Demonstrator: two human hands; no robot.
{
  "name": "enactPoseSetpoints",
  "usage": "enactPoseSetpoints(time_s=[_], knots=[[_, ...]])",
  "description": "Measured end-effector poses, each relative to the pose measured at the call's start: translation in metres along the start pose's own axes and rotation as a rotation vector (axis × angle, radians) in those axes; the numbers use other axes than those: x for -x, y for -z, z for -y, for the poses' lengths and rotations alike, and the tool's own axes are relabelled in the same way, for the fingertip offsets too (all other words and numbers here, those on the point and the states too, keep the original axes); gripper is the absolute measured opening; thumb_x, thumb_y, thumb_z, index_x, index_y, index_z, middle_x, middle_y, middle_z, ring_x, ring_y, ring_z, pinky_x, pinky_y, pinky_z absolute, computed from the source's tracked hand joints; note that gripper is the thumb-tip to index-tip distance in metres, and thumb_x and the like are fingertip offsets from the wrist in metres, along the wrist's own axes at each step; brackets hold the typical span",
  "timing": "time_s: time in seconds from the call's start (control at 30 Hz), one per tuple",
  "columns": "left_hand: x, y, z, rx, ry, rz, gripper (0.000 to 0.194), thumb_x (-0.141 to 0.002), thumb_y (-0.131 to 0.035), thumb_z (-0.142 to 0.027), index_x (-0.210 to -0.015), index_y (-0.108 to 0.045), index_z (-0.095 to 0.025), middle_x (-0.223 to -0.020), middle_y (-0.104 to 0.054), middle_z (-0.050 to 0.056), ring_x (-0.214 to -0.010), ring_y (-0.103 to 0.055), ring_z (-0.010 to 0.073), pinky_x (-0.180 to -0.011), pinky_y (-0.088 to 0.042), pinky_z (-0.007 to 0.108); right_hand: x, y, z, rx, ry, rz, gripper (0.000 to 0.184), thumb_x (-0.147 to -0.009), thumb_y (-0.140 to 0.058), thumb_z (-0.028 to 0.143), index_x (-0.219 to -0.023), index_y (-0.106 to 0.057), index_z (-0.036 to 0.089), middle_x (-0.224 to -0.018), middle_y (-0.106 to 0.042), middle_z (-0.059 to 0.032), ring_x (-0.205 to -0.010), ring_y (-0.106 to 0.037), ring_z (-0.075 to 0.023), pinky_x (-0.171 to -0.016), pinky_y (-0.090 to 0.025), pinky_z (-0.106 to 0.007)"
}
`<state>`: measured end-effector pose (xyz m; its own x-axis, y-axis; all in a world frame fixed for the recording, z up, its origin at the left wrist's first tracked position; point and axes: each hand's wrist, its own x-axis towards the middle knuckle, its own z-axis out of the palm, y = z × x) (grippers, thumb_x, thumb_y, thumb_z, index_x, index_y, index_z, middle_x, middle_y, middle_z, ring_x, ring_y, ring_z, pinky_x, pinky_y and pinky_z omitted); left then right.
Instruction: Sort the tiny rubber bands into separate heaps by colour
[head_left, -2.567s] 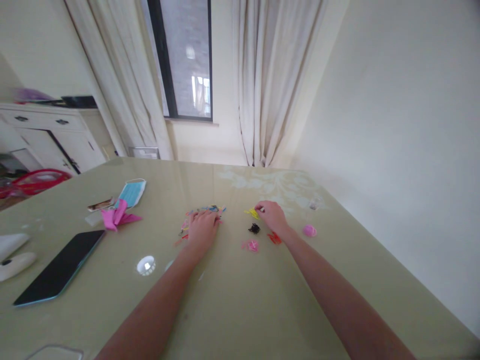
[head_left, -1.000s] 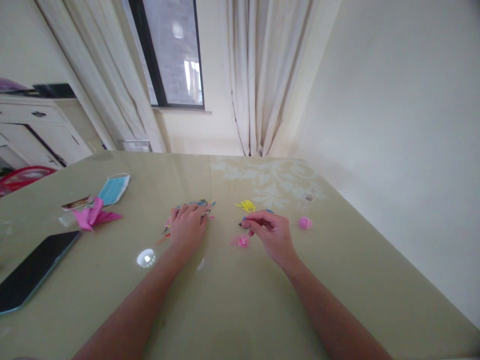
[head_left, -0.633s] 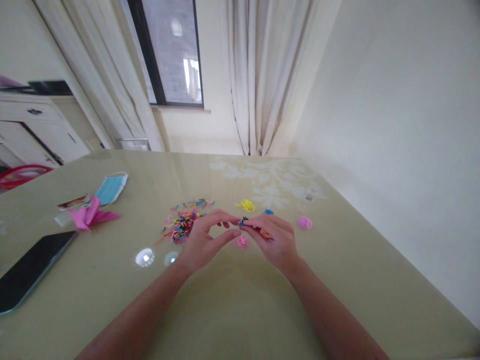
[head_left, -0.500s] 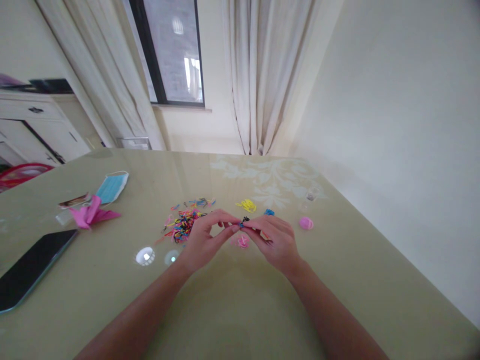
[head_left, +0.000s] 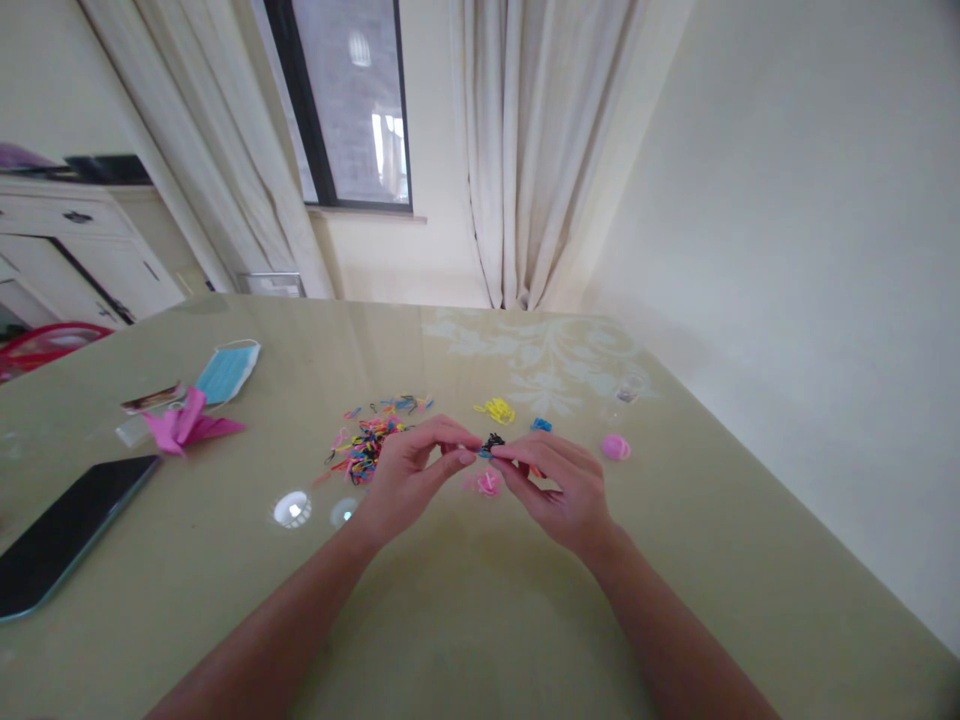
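Note:
My left hand (head_left: 409, 478) and my right hand (head_left: 564, 490) meet over the middle of the table, fingertips pinched. Between them is a small blue rubber band (head_left: 485, 453), mostly covered by the fingers. A black pile of bands (head_left: 492, 440) shows just behind the fingertips. Beside my left hand lies a mixed heap of colourful rubber bands (head_left: 364, 450). Yellow bands (head_left: 496, 410) and blue bands (head_left: 541, 425) lie farther back. Pink bands (head_left: 489, 483) sit in front of the fingertips. My right hand partly hides some red-orange bands (head_left: 535, 471).
On the glossy table (head_left: 465, 620), a pink ball-shaped thing (head_left: 616, 447) and a small clear object (head_left: 628, 388) lie at right. A phone (head_left: 79, 530), a pink folded-paper shape (head_left: 187, 425) and a blue face mask (head_left: 228, 373) lie at left.
My left hand has left the mixed heap and come right to meet my right hand. My right hand has moved from the yellow pile toward the middle. The blue band is now between both hands.

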<state>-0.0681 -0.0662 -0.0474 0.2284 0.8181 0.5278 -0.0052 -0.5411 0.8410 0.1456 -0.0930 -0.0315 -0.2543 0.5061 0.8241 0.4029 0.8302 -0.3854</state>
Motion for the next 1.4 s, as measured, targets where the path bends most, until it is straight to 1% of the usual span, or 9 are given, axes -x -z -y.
enactPoseSetpoints(time_s=[0.1, 0.2, 0.27, 0.37, 0.47, 0.6, 0.97, 1.23, 1.4], knots=[[-0.004, 0.011, 0.011, -0.249, 0.027, -0.048, 0.023, -0.099, -0.067, -0.041, -0.104, -0.081, -0.023, -0.096, -0.081, 0.007, -0.086, -0.072, 0.0208, -0.079, -0.056, 0.034, -0.001, 0.004, -0.008, -0.011, -0.110, -0.070, 0.012, -0.099, -0.071, 0.017, -0.103, -0.080, 0.024, -0.082, -0.079, -0.0023, -0.065, -0.065, -0.0140, -0.064, -0.054, -0.028], [-0.006, 0.025, 0.028, -0.738, 0.044, -0.083, 0.024, -0.101, -0.062, -0.038, -0.105, -0.081, -0.023, -0.102, -0.080, 0.009, -0.097, -0.071, 0.0273, -0.092, -0.053, 0.044, -0.002, 0.010, -0.030, 0.021, -0.304, -0.162, 0.011, -0.097, -0.071, 0.025, -0.096, -0.082, 0.024, -0.083, -0.079, -0.0028, -0.066, -0.066, -0.0157, -0.063, -0.053, -0.029], [-0.004, 0.032, 0.040, -1.033, 0.088, -0.034, 0.028, -0.101, -0.060, -0.035, -0.118, -0.079, -0.024, -0.118, -0.078, 0.012, -0.114, -0.067, 0.0340, -0.101, -0.048, 0.051, -0.001, 0.016, -0.048, 0.035, -0.454, -0.171, 0.014, -0.095, -0.070, 0.030, -0.094, -0.083, 0.023, -0.082, -0.079, -0.0035, -0.063, -0.066, -0.0160, -0.062, -0.052, -0.029], [0.000, 0.038, 0.053, -1.228, 0.171, 0.071, 0.041, -0.102, -0.056, -0.036, -0.138, -0.069, -0.024, -0.137, -0.071, 0.014, -0.127, -0.060, 0.0384, -0.106, -0.044, 0.057, 0.004, 0.024, -0.074, 0.100, -0.630, -0.136, 0.022, -0.092, -0.069, 0.038, -0.092, -0.083, 0.021, -0.081, -0.080, -0.0062, -0.064, -0.067, -0.0187, -0.065, -0.053, -0.032], [0.001, 0.039, 0.059, -1.254, 0.222, 0.130, 0.040, -0.103, -0.053, -0.037, -0.137, -0.070, -0.025, -0.139, -0.070, 0.014, -0.129, -0.060, 0.0386, -0.107, -0.042, 0.058, 0.010, 0.030, -0.093, 0.231, -0.714, -0.033, 0.023, -0.088, -0.070, 0.040, -0.084, -0.084, 0.022, -0.081, -0.081, -0.0075, -0.067, -0.069, -0.0212, -0.070, -0.053, -0.035], [-0.001, 0.042, 0.062, -1.241, 0.226, 0.157, 0.030, -0.103, -0.052, -0.033, -0.116, -0.078, -0.025, -0.126, -0.075, 0.011, -0.121, -0.064, 0.0356, -0.105, -0.043, 0.054, 0.018, 0.032, -0.108, 0.374, -0.777, 0.061, 0.023, -0.087, -0.070, 0.041, -0.080, -0.083, 0.023, -0.082, -0.080, -0.0083, -0.067, -0.068, -0.0219, -0.070, -0.052, -0.035], [-0.002, 0.044, 0.071, -1.231, 0.111, 0.153, 0.023, -0.101, -0.055, -0.028, -0.103, -0.078, -0.027, -0.120, -0.078, 0.009, -0.119, -0.066, 0.0325, -0.107, -0.041, 0.053, 0.037, 0.024, -0.131, 0.670, -0.761, 0.195, 0.021, -0.096, -0.064, 0.028, -0.091, -0.084, 0.021, -0.092, -0.078, -0.0097, -0.079, -0.071, -0.0227, -0.072, -0.049, -0.033], [-0.006, 0.040, 0.060, -1.074, 0.053, 0.019, 0.024, -0.102, -0.054, -0.030, -0.100, -0.077, -0.026, -0.110, -0.081, 0.009, -0.106, -0.072, 0.0296, -0.101, -0.045, 0.048, 0.038, 0.021, -0.126, 0.736, -0.710, 0.236, 0.023, -0.098, -0.064, 0.021, -0.086, -0.084, 0.021, -0.092, -0.076, -0.0106, -0.078, -0.070, -0.0225, -0.070, -0.047, -0.032], [-0.009, 0.035, 0.044, -0.935, -0.015, -0.111, 0.023, -0.103, -0.054, -0.032, -0.104, -0.075, -0.025, -0.106, -0.081, 0.007, -0.102, -0.072, 0.0274, -0.094, -0.048, 0.042, 0.024, 0.021, -0.105, 0.627, -0.671, 0.135, 0.025, -0.100, -0.060, 0.022, -0.098, -0.085, 0.020, -0.094, -0.075, -0.0104, -0.079, -0.069, -0.0224, -0.072, -0.048, -0.033]])
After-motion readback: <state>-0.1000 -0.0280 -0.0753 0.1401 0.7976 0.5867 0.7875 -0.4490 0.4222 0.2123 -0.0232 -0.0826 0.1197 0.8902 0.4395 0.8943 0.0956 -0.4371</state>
